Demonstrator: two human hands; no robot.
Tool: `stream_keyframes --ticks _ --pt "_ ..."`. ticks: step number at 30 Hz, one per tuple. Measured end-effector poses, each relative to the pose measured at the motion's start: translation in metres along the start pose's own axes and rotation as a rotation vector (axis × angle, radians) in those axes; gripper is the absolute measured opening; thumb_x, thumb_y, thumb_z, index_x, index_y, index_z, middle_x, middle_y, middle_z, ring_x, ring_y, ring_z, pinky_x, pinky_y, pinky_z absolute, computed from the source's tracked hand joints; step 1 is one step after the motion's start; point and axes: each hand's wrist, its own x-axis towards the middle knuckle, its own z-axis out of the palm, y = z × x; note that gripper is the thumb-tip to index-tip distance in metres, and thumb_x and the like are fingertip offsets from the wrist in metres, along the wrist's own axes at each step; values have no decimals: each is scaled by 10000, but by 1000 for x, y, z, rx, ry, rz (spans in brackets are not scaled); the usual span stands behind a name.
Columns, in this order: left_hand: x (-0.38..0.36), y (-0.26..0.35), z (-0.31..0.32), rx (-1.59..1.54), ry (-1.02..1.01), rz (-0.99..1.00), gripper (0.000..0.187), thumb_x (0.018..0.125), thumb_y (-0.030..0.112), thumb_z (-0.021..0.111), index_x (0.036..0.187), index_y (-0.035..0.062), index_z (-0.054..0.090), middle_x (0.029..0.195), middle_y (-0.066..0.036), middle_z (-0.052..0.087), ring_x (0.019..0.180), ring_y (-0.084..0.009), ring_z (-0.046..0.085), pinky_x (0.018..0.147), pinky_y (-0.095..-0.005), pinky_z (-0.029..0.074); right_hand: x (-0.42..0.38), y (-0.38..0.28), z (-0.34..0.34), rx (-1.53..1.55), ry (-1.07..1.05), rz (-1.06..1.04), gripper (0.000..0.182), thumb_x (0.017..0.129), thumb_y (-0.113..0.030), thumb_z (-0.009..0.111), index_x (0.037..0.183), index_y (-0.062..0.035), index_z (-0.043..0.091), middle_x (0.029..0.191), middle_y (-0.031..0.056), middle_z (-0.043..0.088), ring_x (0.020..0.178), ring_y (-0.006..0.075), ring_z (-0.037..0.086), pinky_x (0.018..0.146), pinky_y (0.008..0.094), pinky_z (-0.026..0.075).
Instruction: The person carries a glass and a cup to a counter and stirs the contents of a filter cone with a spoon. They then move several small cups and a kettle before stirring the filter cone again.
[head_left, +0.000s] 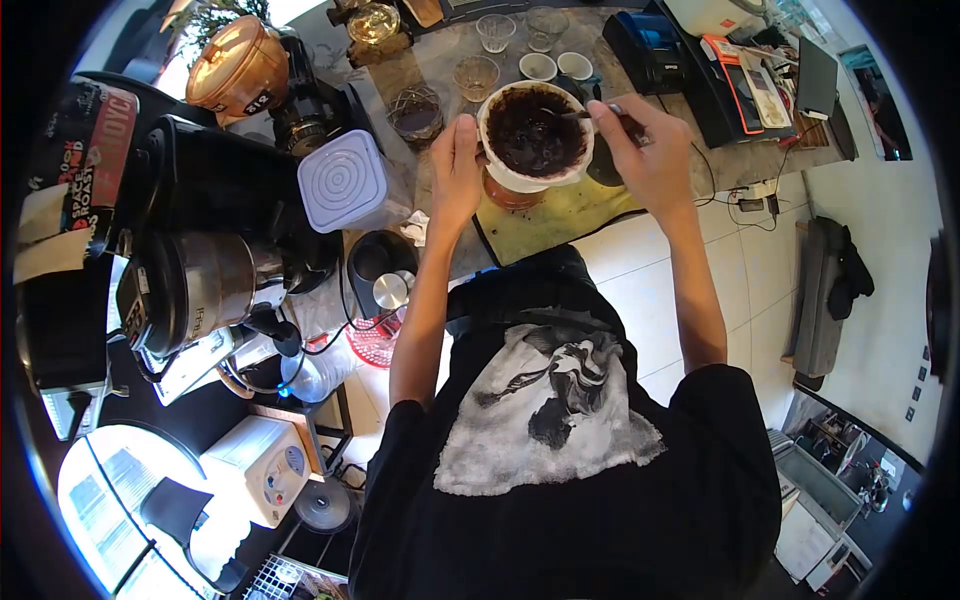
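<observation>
A white coffee dripper [530, 184], full of wet dark coffee grounds [530, 135], sits near the counter's front edge above an orange-brown base. My left hand [457, 168] is closed at its left side; the part gripped is mostly hidden by the fingers. My right hand [647, 150] pinches the handle of a metal spoon [572, 115], whose other end reaches into the grounds. A yellow-green cloth [540, 228] with dark crumbs lies beneath. Left of the dripper stands a patterned glass [416, 112] with dark liquid.
Clear glasses [477, 76] and white cups [537, 67] stand behind the dripper. A lidded plastic container [343, 182], a grinder-like black machine [300, 115] and a metal kettle [215, 285] are at left. A black device [648, 52] and cables [705, 165] lie at right.
</observation>
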Motion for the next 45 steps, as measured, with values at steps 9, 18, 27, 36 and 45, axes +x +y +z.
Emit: stream_keyframes --ticks 9,18,27,36,45 --pt "7 -4 -3 21 -26 3 410 1054 353 402 947 6 592 839 -12 598 770 -80 559 702 -251 481 7 31 7 106 -77 177 283 897 -235 686 764 12 647 544 25 536 492 79 456 486 254 332" --pt "8 1 5 -18 -20 48 408 1052 329 406 932 -16 589 841 -32 597 758 -97 558 697 -267 476 18 41 -6 519 -172 375 283 932 -225 658 687 -93 603 600 -79 458 543 -4 341 507 195 211" --pt "5 6 12 55 -24 122 429 1049 327 405 874 -27 573 715 -20 546 664 -101 492 607 -285 421 17 7 -25 489 -112 182 275 943 -199 647 723 -38 613 588 -65 472 536 7 379 504 206 262" --pt "2 7 9 29 -30 128 438 1051 349 406 868 -18 562 718 -15 529 655 -98 473 594 -278 405 4 -4 -12 15 -162 104 256 914 -211 679 843 34 653 570 13 518 541 45 412 494 234 324" --pt "0 2 8 7 -17 144 454 1052 367 399 881 -19 568 729 0 527 671 -82 467 598 -270 407 7 -12 -16 -12 1 109 262 909 -211 683 828 36 648 565 14 513 552 38 419 503 238 342"
